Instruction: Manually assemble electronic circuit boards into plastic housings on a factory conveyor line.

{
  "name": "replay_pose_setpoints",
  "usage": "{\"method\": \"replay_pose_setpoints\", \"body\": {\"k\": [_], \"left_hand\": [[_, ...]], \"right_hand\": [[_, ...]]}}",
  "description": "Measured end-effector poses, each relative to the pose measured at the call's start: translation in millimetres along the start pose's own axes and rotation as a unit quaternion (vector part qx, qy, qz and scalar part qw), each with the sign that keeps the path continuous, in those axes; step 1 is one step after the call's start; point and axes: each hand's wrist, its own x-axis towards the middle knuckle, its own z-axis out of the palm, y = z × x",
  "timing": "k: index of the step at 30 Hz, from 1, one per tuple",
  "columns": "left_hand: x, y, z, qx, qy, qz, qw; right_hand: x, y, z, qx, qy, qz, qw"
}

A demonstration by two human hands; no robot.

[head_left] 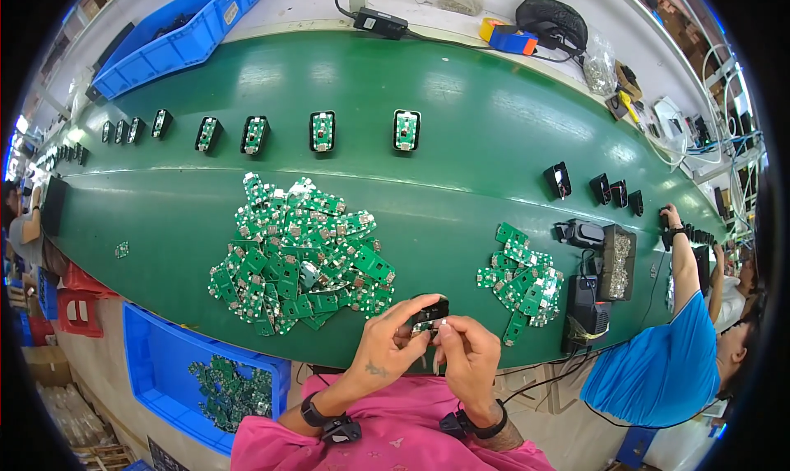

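Observation:
My left hand (pixel 388 339) and my right hand (pixel 469 357) meet at the near edge of the green conveyor belt (pixel 461 142). Together they hold a small black plastic housing (pixel 431 312), pinched between the fingertips of both hands. A big heap of small green circuit boards (pixel 300 253) lies on the belt just left of my hands. A smaller heap of the same boards (pixel 520 280) lies to the right. Further back, a row of black housings with green boards fitted in them (pixel 322 131) runs across the belt.
Empty black housings (pixel 558 179) stand at the right on the belt. A black tray of small metal parts (pixel 617 261) and a black device (pixel 586 306) sit beside the smaller heap. A blue bin with boards (pixel 210 380) hangs below the belt. A person in blue (pixel 658 364) works at my right.

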Motion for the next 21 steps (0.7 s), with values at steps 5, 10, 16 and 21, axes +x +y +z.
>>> {"method": "replay_pose_setpoints", "body": {"k": [5, 10, 16, 21], "left_hand": [[-2.2, 5.6, -7.5, 0.002, 0.011, -0.003, 1.000], [-0.6, 15.9, -15.4, 0.053, -0.033, 0.001, 0.998], [0.2, 30.0, -12.5, 0.116, -0.041, -0.004, 0.992], [0.5, 28.9, -14.4, 0.199, -0.051, 0.067, 0.976]], "right_hand": [[6.9, -1.5, -9.4, -0.195, -0.002, -0.148, 0.970], [13.3, -15.5, -23.8, -0.156, -0.129, -0.035, 0.979], [18.2, -21.3, -27.0, -0.193, -0.166, -0.052, 0.966], [19.4, -18.7, -26.8, -0.170, -0.183, -0.018, 0.968]]}}
